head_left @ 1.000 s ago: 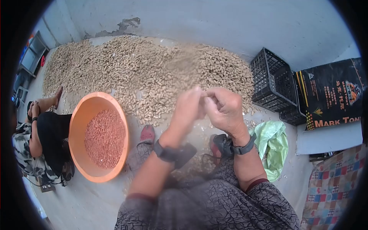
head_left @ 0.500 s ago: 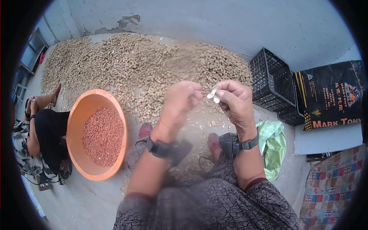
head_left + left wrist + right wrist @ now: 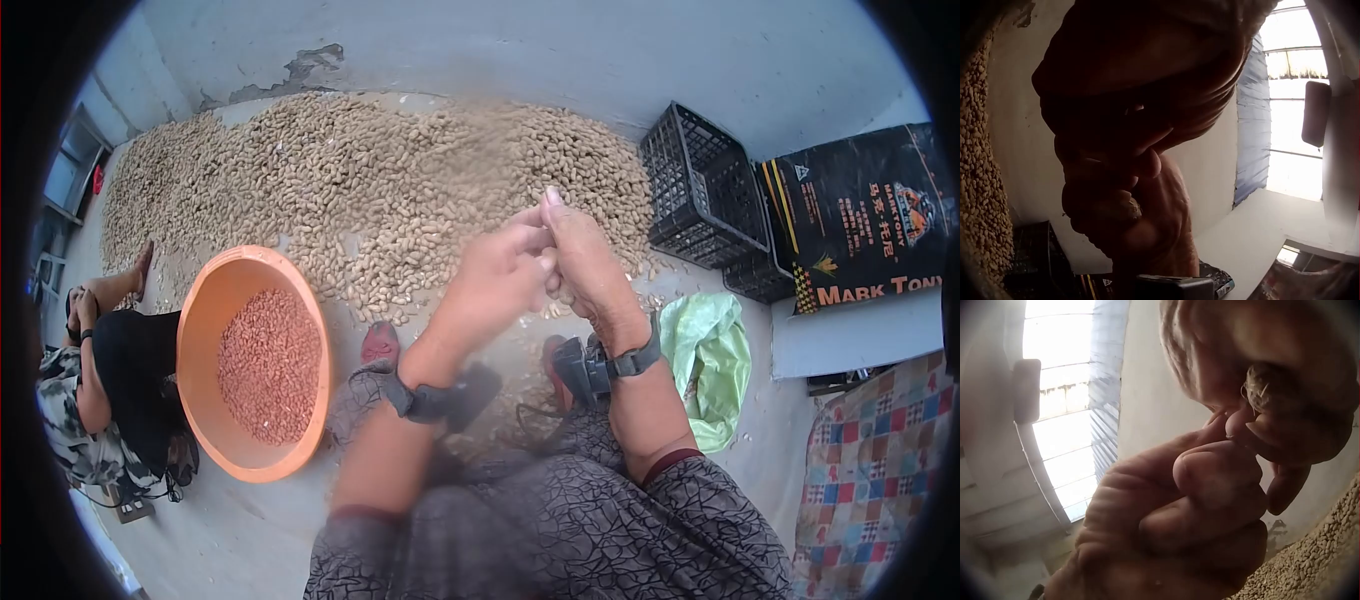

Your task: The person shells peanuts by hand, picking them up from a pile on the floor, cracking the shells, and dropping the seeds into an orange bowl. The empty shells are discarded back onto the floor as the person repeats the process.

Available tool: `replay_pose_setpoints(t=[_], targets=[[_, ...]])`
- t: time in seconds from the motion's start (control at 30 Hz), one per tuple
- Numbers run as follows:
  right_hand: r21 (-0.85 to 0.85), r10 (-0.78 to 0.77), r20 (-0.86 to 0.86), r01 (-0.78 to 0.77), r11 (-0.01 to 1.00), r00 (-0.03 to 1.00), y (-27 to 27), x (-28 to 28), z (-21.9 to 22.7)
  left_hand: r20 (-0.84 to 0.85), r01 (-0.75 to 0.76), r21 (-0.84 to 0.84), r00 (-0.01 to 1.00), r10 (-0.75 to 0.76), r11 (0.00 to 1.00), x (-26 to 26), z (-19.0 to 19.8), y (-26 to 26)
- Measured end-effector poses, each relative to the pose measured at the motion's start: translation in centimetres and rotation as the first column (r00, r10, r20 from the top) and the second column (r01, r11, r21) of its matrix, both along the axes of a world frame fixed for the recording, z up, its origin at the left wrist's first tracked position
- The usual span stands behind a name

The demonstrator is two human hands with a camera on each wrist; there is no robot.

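Unshelled peanut (image 3: 1258,389) sat gripped in our right hand's (image 3: 592,262) curled fingers. Our left hand (image 3: 490,285) touched that hand, its grip unclear. Beyond lay our peanut heap (image 3: 370,200); leftward, an orange basin (image 3: 199,340) held reddish kernels (image 3: 270,370).

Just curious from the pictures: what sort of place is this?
Probably a peanut-shelling room: unshelled peanuts heaped on the floor, an orange basin of reddish kernels, and black crates.

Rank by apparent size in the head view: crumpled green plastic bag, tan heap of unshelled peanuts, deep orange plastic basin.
Largest: peanut heap
Next: orange basin
Smallest: green bag
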State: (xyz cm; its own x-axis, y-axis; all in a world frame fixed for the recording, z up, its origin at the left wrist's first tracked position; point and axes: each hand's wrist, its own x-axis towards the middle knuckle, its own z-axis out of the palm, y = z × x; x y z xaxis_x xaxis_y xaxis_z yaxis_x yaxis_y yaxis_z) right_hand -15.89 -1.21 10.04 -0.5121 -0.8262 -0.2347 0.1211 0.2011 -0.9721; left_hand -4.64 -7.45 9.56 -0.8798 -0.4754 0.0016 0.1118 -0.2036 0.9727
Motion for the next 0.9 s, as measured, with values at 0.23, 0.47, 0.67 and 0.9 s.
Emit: replay_pose_setpoints(t=[0.23,0.47,0.67,0.9], targets=[[-0.111,0.015,0.041,-0.011,0.994,0.999,0.6,-0.5,0.1,0.076,-0.129,0.113,0.99,0.121,0.985,0.0,-1.4,-0.9],[-0.236,-0.023,-0.237,-0.034,0.971,0.971,1.0,-0.3,-0.2,0.051,-0.282,0.239,0.959,0.278,0.929,-0.2,-2.2,-1.5],[-0.274,-0.015,0.158,0.059,0.96,0.987,1.2,-1.1,0.0,-0.146,-0.207,0.436,0.944,0.296,0.876,-0.9,-1.4,-0.9],[-0.388,-0.034,-0.093,-0.005,0.922,0.995,1.6,-0.3,1.3,-0.142,-0.061,0.402,0.982,0.128,0.914,-0.1,-2.1,-1.5]])
